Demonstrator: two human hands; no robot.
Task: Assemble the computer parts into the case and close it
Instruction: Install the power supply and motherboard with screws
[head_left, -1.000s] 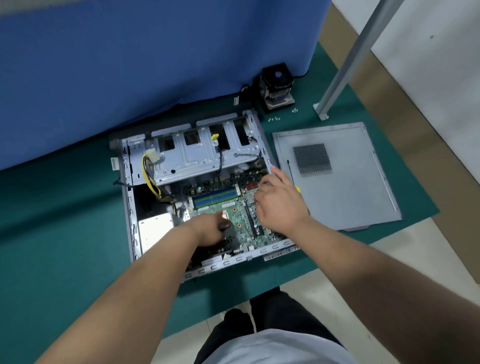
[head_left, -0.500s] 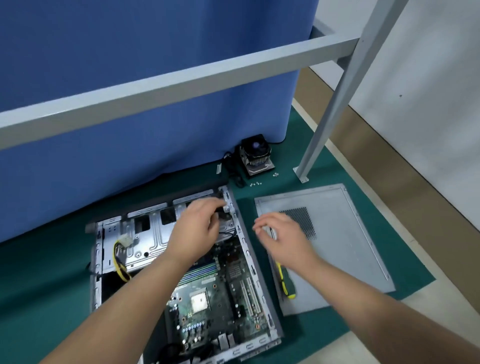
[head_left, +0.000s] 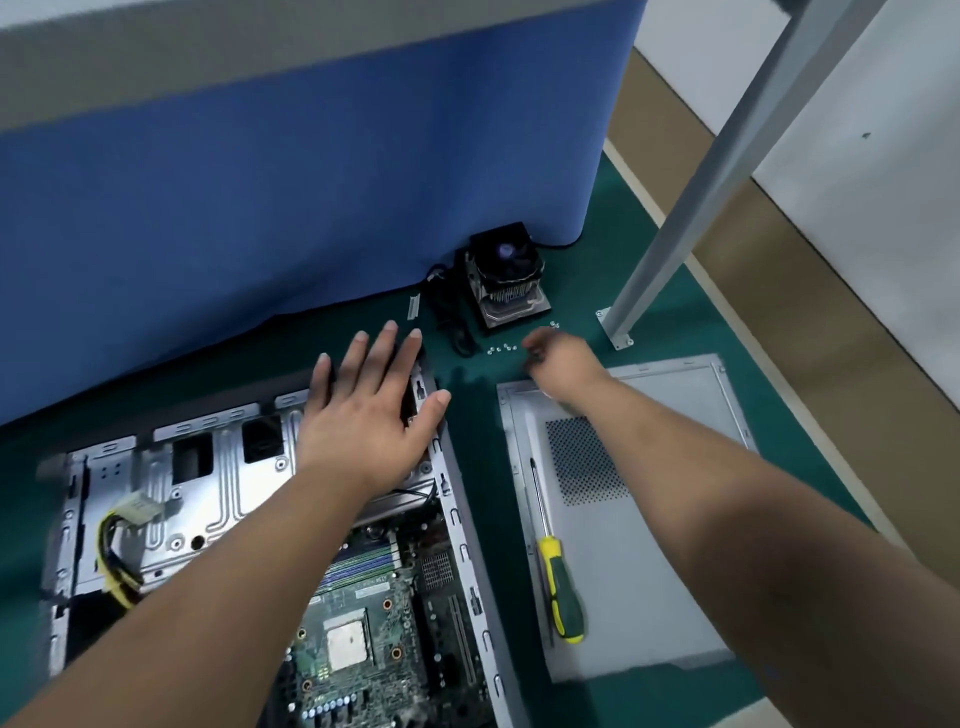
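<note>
The open grey computer case (head_left: 462, 525) lies on a green mat, its green motherboard (head_left: 363, 639) and bare CPU socket showing. My left hand (head_left: 371, 410) rests flat with spread fingers on the case's far right corner, over the metal drive cage (head_left: 208, 499). My right hand (head_left: 561, 361) reaches past the loose side panel (head_left: 649, 571), fingers curled down over several small screws (head_left: 501, 348) on the mat; whether it pinches one is hidden. A black CPU cooler with fan (head_left: 506, 278) stands just beyond. A yellow and green screwdriver (head_left: 558, 582) lies on the side panel.
A blue cloth-covered partition (head_left: 291, 182) runs along the back. A grey metal post (head_left: 691, 218) is bolted to the floor at the right of the cooler. A yellow and black cable bundle (head_left: 117, 566) hangs in the case's left side. Bare floor lies beyond the mat's right edge.
Both hands left the motherboard and moved away from me. The left hand went flat onto the case's far corner; the right hand passed the side panel to the screws by the cooler.
</note>
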